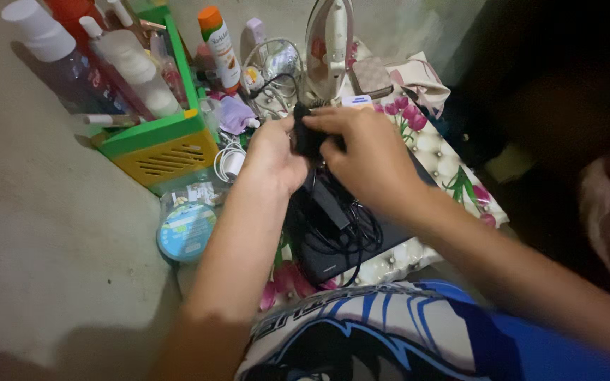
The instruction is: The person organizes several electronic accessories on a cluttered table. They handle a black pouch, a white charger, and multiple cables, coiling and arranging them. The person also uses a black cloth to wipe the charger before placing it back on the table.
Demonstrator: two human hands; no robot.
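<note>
While both of my hands are working above the middle of the view, I am pinching a small black bundle [310, 134], maybe a coiled cord or strap, between them; I cannot tell exactly which. My left hand [273, 156] is closing around its left side, and my right hand [361, 152] is curling over it from two o'clock, fingers gripping the top. Directly under the bundle, toward six o'clock, a black laptop [333, 247] is lying on a tufted floral pad [453, 166], with a power adapter [327, 201] and loose black cables [358, 236] draped across it.

I am judging the tangle to be the main risk: if a trailing cable is running up into the bundle, pulling could drag the adapter across the laptop. At twelve o'clock a clothes iron [328, 46] is standing on end, near a spray can [220, 49]; a snagged cord or a swinging elbow could topple either. At ten o'clock the green and yellow basket [160, 144] of bottles is sitting close to my left forearm, and the round blue-lidded tub [186, 231] lies just beside it.
</note>
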